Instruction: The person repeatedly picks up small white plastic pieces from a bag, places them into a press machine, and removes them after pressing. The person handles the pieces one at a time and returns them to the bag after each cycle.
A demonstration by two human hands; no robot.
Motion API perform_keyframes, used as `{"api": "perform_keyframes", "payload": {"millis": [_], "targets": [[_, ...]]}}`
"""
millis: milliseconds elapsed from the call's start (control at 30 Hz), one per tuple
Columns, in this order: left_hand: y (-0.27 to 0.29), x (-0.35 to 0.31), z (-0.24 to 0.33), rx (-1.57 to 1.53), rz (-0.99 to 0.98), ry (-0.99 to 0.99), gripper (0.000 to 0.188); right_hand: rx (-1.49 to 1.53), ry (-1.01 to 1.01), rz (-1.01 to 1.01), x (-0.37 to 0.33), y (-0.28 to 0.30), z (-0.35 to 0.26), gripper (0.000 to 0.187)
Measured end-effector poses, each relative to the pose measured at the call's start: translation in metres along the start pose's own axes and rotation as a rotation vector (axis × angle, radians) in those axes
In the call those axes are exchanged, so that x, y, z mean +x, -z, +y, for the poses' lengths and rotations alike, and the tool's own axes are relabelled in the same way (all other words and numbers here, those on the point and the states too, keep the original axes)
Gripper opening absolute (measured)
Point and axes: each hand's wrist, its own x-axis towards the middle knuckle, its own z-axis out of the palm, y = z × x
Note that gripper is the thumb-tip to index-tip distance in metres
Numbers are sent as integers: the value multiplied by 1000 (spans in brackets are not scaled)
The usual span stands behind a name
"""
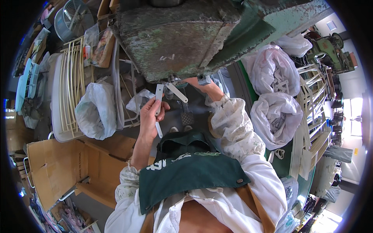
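My left hand (149, 114) is closed around flat white strips with rounded ends and small holes; one strip (159, 92) points up from the fingers, and a white end shows below them. Just right of these, another white strip (177, 93) slants down from the underside of a worn green machine (175, 42). My right hand (208, 88) reaches to the machine's lower edge, beside a small metal block (204, 80). Its fingertips are partly hidden there, so whether they grip anything does not show.
Two white sacks of pale pieces (276, 116) stand on the right, near scissors (278, 153) and stacked long strips (316, 101). On the left are a white bag (97, 110), a tray of thin rods (58, 116) and an open cardboard box (54, 167). A pedal (187, 117) lies below.
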Motion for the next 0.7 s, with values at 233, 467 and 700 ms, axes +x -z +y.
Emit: {"api": "perform_keyframes", "payload": {"millis": [233, 467, 700], "targets": [[-4, 3, 1, -23, -17, -15, 27, 89, -222, -73, 1, -13, -30, 20], [-24, -3, 13, 226, 8, -217, 26, 61, 118, 66, -4, -22, -9, 18], [-23, 19, 22, 281, -38, -22, 26, -60, -366, -232, -26, -16, -45, 26]]}}
